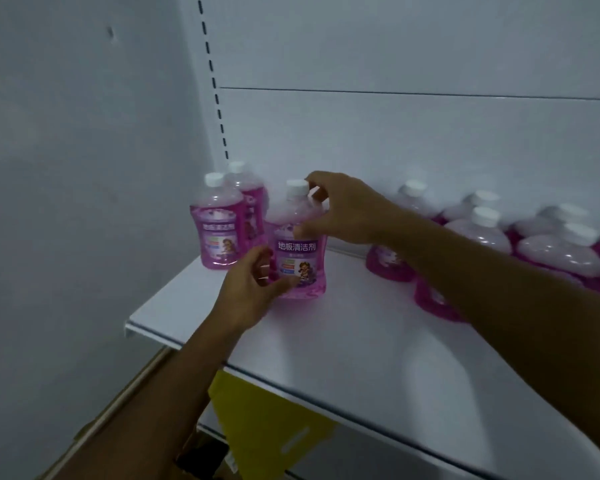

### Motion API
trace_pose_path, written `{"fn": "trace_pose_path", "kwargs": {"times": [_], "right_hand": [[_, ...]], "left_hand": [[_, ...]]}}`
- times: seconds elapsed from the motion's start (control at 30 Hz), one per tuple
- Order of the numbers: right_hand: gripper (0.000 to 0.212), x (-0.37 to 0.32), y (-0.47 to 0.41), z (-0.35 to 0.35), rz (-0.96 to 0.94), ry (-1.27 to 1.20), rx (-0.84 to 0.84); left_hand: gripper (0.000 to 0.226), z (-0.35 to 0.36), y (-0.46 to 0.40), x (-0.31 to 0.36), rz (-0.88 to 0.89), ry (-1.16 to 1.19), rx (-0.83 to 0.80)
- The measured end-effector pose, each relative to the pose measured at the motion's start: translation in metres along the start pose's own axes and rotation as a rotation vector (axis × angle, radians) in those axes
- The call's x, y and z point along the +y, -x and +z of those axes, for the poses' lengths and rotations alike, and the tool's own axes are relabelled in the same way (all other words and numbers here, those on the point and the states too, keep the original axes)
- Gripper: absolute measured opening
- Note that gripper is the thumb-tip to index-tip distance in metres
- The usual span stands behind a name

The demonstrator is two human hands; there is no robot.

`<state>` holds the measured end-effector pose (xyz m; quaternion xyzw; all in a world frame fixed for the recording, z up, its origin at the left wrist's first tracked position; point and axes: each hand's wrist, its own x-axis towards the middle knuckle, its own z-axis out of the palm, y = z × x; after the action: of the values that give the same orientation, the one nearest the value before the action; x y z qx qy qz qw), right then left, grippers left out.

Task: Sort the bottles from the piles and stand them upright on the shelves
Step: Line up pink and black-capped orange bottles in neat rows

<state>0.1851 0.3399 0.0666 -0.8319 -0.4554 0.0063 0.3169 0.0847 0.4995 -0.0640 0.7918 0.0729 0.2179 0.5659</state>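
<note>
Both hands' grip holds pink bottle (297, 251) upright.

Single head cam, looked fwd and down from 6 o'clock at the white shelf (343, 341), close, within arm's reach; shelf's back panel (395, 140) filled 12 o'clock.

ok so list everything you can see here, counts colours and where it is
held bottle: one, pink with white cap, upright on the shelf between both hands
corner bottles: two, pink with white caps, upright at the shelf's back left
bottles on the right: several, pink with white caps, partly behind the right arm, blurred, count unclear
shelf: one, white
yellow sheet: one, below the shelf
left hand: grips the held bottle's base
right hand: holds its neck
</note>
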Motion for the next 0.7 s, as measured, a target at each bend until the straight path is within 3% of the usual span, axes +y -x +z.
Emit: {"fn": "trace_pose_path", "kwargs": {"times": [0.1,0.3,0.57,0.7], "right_hand": [[0.060,0.021,0.018,-0.026,0.089,0.113,0.056],[0.051,0.049,0.046,-0.055,0.212,0.352,0.094],[0.053,0.056,0.063,-0.062,0.320,0.628,0.076],[0.057,0.059,0.065,-0.060,0.315,0.589,0.077]], "left_hand": [[0.046,0.037,-0.021,0.005,0.061,-0.017,-0.112],[0.059,0.090,-0.045,0.012,0.089,0.036,-0.271],[0.057,0.124,-0.055,0.002,0.087,-0.005,-0.338],[0.058,0.125,-0.052,-0.002,0.099,-0.033,-0.327]]}}
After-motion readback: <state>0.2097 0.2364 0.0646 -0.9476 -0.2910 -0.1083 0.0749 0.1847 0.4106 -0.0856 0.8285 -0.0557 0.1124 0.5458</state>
